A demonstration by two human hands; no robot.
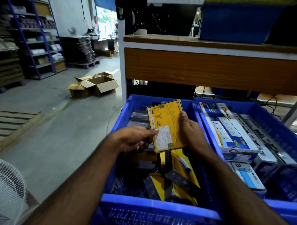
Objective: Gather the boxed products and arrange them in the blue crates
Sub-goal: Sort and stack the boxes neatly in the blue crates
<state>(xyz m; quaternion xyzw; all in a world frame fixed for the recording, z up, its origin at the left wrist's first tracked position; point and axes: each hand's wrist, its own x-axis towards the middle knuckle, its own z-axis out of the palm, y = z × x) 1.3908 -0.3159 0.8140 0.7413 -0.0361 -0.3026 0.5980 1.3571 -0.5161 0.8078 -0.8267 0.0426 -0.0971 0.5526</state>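
Note:
Both hands hold a flat yellow product box (166, 123) above the left blue crate (156, 205). My left hand (136, 139) pinches its lower left edge. Wrapped around the box's right edge is my right hand (191, 130). The box is tilted, printed back facing me. Below it in the left crate lie several yellow and black boxes (177, 179) in loose order. The right blue crate (281, 129) holds white and blue boxed products (232, 130), laid side by side.
A wooden and white shelf unit (215, 69) stands right behind the crates, with another blue crate (238, 22) on top. Open cardboard cartons (97, 85) lie on the concrete floor to the left. A white fan (0, 190) sits at lower left, and blue racks (36, 37) line the far left.

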